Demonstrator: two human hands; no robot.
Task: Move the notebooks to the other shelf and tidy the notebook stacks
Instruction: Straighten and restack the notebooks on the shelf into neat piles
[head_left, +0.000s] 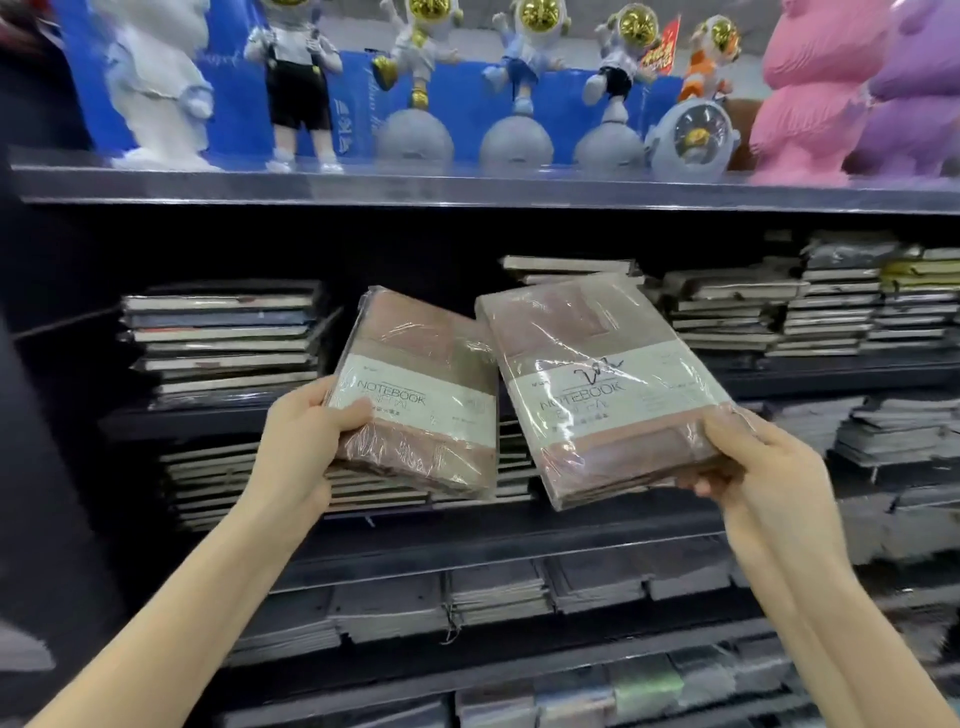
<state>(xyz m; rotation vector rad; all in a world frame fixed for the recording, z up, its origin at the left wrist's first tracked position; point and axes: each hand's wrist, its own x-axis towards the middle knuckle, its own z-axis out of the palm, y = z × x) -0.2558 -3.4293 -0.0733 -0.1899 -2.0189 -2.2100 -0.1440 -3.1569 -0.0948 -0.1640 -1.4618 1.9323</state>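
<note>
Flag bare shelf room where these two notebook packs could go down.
Best gap: notebook shelf, between the left stack and the middle stack, dark and bare above the packs gripped by the left hand and right hand; its floor is hidden behind them. Another strip left of the left stack. Crowded: right stacks, figurine shelf, lower shelves.

We hold two plastic-wrapped pink notebook packs in front of dark shelves. Our left hand (298, 441) grips the left pack (415, 395) at its lower left corner; our right hand (763, 467) grips the right pack (602, 395) at its lower right. Stacked notebooks (223, 338) fill the shelves behind, with astronaut figurines (530, 57) above.
</note>
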